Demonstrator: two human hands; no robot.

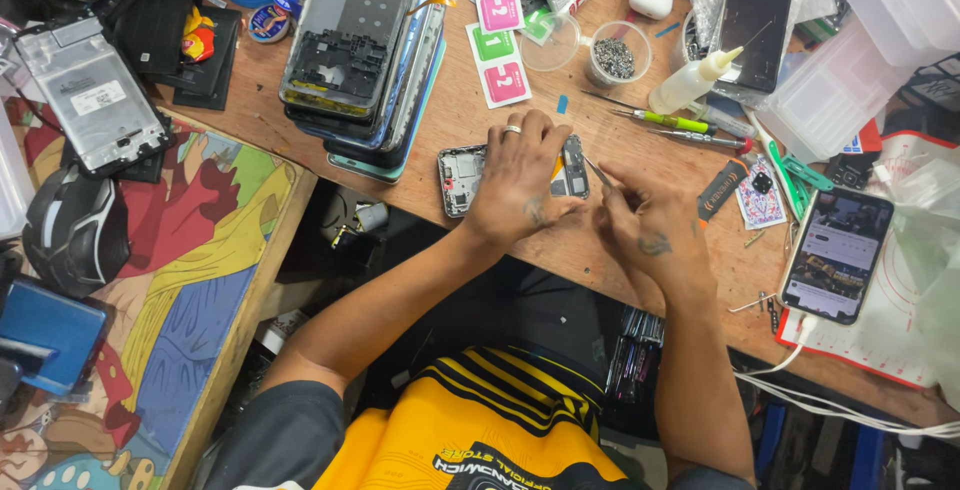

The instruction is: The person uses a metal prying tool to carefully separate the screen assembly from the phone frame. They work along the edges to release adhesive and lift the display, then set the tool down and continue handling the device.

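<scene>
An opened phone body [462, 176] with bare circuit parts lies on the wooden bench near its front edge. My left hand [520, 178], a ring on one finger, presses flat over its middle and holds it down. My right hand [645, 218] sits just to the right, fingers pinched on thin metal tweezers [597, 171] whose tip points at the phone's right end. Most of the phone's centre is hidden under my left hand.
A stack of phone frames [365, 50] stands behind the work. Two clear screw cups [613, 53], a glue bottle [695, 80], screwdrivers [665, 121] and a lit phone [838, 254] on a cable lie to the right. A painted side table [205, 270] holds another phone frame [90, 95].
</scene>
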